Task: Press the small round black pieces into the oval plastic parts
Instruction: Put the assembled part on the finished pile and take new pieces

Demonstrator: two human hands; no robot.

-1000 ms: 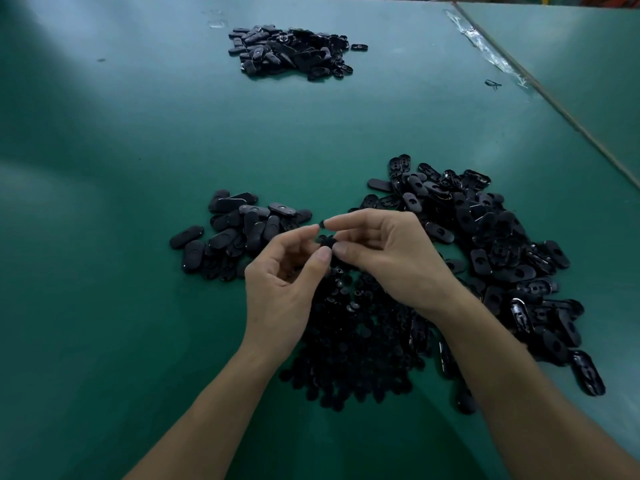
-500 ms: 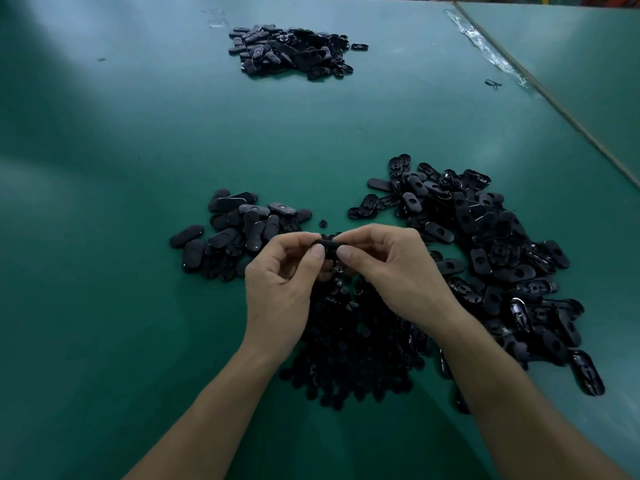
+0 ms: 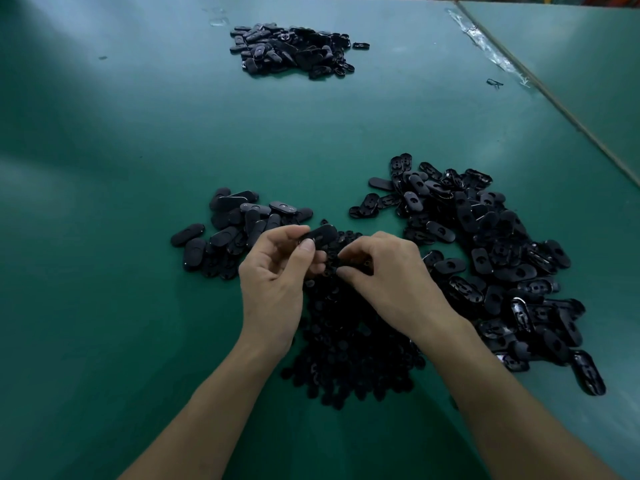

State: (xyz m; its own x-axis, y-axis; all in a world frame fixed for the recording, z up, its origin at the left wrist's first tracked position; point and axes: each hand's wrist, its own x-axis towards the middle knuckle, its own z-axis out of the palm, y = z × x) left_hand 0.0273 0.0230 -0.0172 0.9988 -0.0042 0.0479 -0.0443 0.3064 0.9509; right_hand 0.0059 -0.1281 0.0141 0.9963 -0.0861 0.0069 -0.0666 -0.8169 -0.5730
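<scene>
Black oval part (image 3: 320, 234) is pinched in the left hand (image 3: 277, 282), above the bench's middle. The right hand (image 3: 388, 275) is curled, fingertips picking in the small round pieces pile (image 3: 349, 341).

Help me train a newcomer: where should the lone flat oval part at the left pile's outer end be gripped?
Pinch the oval part across its narrow width, from above. It lies flat on the green table, long sides exposed.
</scene>
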